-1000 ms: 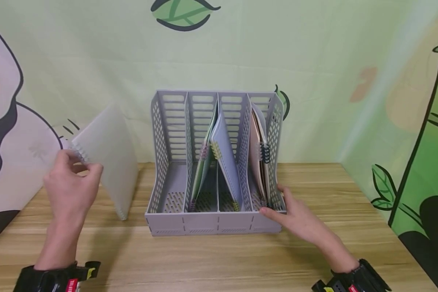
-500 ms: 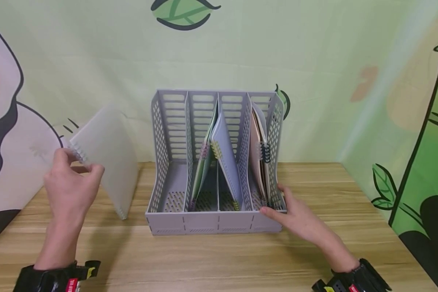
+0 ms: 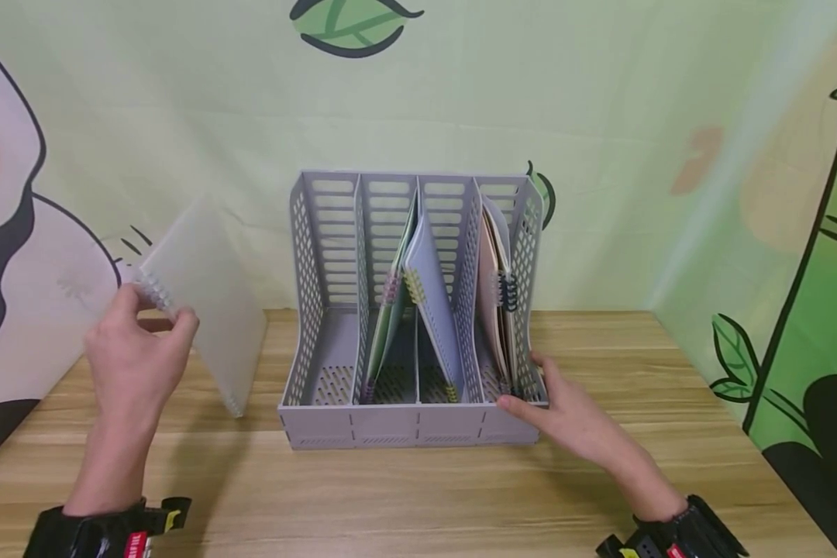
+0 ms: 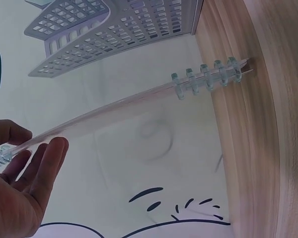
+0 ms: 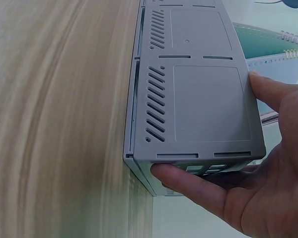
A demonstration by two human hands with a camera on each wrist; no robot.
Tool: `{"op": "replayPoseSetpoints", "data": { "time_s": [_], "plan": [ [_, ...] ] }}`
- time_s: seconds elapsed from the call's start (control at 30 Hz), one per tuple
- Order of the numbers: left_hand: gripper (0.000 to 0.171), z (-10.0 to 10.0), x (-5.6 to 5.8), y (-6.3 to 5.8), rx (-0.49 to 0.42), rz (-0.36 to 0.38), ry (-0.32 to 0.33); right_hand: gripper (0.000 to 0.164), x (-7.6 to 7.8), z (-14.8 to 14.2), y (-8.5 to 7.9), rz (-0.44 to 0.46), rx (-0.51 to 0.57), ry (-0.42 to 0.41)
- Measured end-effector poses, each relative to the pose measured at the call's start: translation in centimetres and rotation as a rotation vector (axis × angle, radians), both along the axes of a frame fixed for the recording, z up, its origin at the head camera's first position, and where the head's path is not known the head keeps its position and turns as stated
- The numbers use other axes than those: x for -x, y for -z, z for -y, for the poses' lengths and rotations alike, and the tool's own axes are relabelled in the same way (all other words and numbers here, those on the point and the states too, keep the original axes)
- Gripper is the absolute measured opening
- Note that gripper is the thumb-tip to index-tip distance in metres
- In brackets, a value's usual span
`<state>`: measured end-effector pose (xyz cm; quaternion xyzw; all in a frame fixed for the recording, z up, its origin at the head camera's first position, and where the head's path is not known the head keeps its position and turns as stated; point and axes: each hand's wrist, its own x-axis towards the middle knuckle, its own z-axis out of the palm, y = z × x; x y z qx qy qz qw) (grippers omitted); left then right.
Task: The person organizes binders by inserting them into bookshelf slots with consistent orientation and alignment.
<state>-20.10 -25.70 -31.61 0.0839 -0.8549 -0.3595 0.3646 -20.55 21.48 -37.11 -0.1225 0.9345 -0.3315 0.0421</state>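
Note:
My left hand (image 3: 136, 349) pinches a translucent ring-bound notebook (image 3: 209, 287) by its bound edge. The notebook stands tilted on a lower corner, left of a lilac desktop file organizer (image 3: 384, 428). In the left wrist view the notebook (image 4: 114, 106) shows edge-on, its clear rings close to the wood. My right hand (image 3: 572, 411) grips the organizer's front right corner, thumb over the front rim and fingers along the side wall. Inside the organizer lean a green notebook (image 3: 387, 333), a blue notebook (image 3: 432, 310) and, at the right, a pink notebook (image 3: 488, 294) among others.
The organizer's leftmost compartment (image 3: 333, 380) holds no notebook. Everything stands on a wood-grain table (image 3: 390, 504), with a printed green cloth backdrop (image 3: 600, 93) behind it and at the sides.
The notebook in my left hand has tilted slightly, and the fingers have shifted a little along its rings. My right hand and the organizer stay in place.

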Motion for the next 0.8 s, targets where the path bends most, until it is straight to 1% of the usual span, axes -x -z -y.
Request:
{"op": "replayPoseSetpoints", "data": {
  "time_s": [0.27,0.53,0.8],
  "plan": [
    [0.027,-0.13,0.16,0.12,0.007,0.014,-0.001,0.097,0.02,-0.02,0.03,-0.016,0.001,0.001],
    [0.027,-0.10,0.14,0.21,0.021,-0.013,0.023,0.099,0.04,-0.10,0.15,-0.013,0.009,-0.001],
    [0.028,-0.30,0.00,-0.06,0.041,-0.011,0.026,0.098,-0.02,0.02,0.01,-0.008,-0.008,0.011]
  ]
}}
